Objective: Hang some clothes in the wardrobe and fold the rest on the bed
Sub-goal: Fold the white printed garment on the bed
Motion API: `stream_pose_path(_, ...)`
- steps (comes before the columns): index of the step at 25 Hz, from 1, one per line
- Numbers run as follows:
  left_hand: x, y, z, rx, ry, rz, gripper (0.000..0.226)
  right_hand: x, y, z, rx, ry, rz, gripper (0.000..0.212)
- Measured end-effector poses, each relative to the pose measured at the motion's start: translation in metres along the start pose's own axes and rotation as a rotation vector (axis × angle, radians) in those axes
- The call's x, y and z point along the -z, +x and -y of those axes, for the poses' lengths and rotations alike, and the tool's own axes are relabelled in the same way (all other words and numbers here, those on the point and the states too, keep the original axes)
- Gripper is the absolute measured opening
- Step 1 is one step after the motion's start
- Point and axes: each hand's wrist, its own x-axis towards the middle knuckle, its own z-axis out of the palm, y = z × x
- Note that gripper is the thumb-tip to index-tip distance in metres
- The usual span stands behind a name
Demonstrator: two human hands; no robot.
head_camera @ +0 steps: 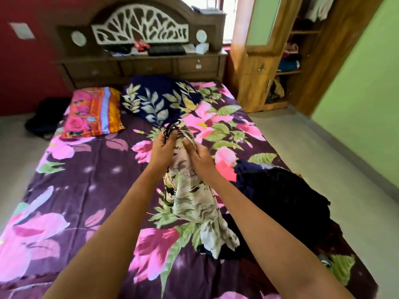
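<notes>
On the red wall at the far left hangs a pale sheet of paper [22, 30], too blurred to read. Below it, a dark heap [46, 117] lies on the floor beside the bed [86, 190], which is covered in a purple sheet with big pink flowers. At the head of the bed is an orange and pink pillow [94, 112], and just to its right a navy pillow with pale leaves [159, 100]. Behind them stands the carved wooden headboard [140, 24]. Its shelf carries a red packet [141, 44] and a white box [202, 48], but any print on them is too smeared to make out.

Over the middle of the bed, the left hand [163, 147] has its fingers curled round the bunched top of a cream printed garment [190, 197]. The right hand [199, 158], just beside it, pinches the same cloth between thumb and fingers. The garment hangs down from both hands, and its lower end rests on the sheet against a pile of dark clothes [280, 201] heaped on the right side of the bed.

Past the bed's right corner, the wooden wardrobe [254, 61] stands with its door open, folded things on its shelves and pale clothes hanging at the top.
</notes>
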Motion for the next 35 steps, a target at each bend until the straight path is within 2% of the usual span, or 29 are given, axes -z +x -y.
stream_pose_path(5,0.073,-0.007,-0.033,-0.019,0.097,-0.055,0.023,-0.056,0.012,0.060,0.007,0.156,-0.068,0.037)
stream_pose_path(8,0.098,-0.015,-0.043,0.033,0.177,-0.008,0.034,-0.070,0.019,0.094,0.015,0.319,-0.118,0.035)
stream_pose_path(11,0.127,-0.022,-0.054,0.012,0.181,-0.005,0.050,-0.075,0.023,0.136,-0.002,0.420,-0.153,0.033)
stream_pose_path(13,0.145,-0.020,-0.057,0.004,0.277,0.080,0.060,-0.075,0.028,0.154,0.036,0.478,-0.160,0.033)
stream_pose_path(15,0.159,-0.012,-0.057,-0.037,0.582,0.151,0.045,-0.072,0.035,0.161,0.090,0.445,-0.193,0.043)
stream_pose_path(16,0.164,-0.006,-0.058,-0.039,0.707,0.102,0.027,-0.069,0.039,0.163,0.105,0.434,-0.221,0.046)
stream_pose_path(17,0.169,-0.001,-0.062,-0.030,0.729,0.009,0.012,-0.065,0.042,0.163,0.098,0.444,-0.236,0.047)
stream_pose_path(18,0.173,0.003,-0.069,-0.033,0.664,-0.077,0.012,-0.062,0.045,0.162,0.089,0.455,-0.248,0.043)
stream_pose_path(19,0.174,0.006,-0.078,-0.030,0.497,-0.137,0.019,-0.060,0.050,0.157,0.081,0.446,-0.237,0.032)
stream_pose_path(21,0.164,0.005,-0.100,-0.007,0.096,-0.198,0.029,-0.055,0.054,0.141,0.052,0.210,-0.103,0.008)
stream_pose_path(22,0.156,0.004,-0.110,-0.004,-0.029,-0.198,0.031,-0.054,0.051,0.134,0.028,0.009,0.011,0.009)
stream_pose_path(24,0.137,-0.001,-0.124,-0.064,-0.093,-0.163,0.032,-0.052,0.036,0.132,-0.045,-0.442,0.223,0.016)
stream_pose_path(25,0.131,-0.002,-0.128,-0.116,-0.087,-0.145,0.031,-0.050,0.031,0.133,-0.072,-0.606,0.271,0.016)
stream_pose_path(26,0.126,-0.004,-0.133,-0.149,-0.073,-0.126,0.031,-0.049,0.027,0.136,-0.094,-0.621,0.306,0.008)
stream_pose_path(27,0.124,-0.005,-0.135,-0.158,-0.062,-0.084,0.031,-0.047,0.026,0.139,-0.082,-0.531,0.341,0.020)
stream_pose_path(29,0.119,-0.008,-0.136,-0.178,0.040,0.062,0.031,-0.044,0.023,0.142,0.051,-0.187,0.484,0.069)
stream_pose_path(30,0.116,-0.011,-0.135,-0.185,0.117,0.147,0.030,-0.045,0.021,0.145,0.077,-0.035,0.569,0.078)
stream_pose_path(32,0.111,-0.017,-0.134,-0.197,0.154,0.225,0.029,-0.047,0.018,0.145,0.072,0.113,0.676,0.069)
stream_pose_path(33,0.111,-0.020,-0.136,-0.192,0.089,0.221,0.027,-0.050,0.015,0.144,0.050,0.065,0.681,0.058)
stream_pose_path(35,0.115,-0.024,-0.151,-0.185,-0.122,0.152,0.025,-0.053,0.010,0.131,0.022,-0.226,0.716,0.032)
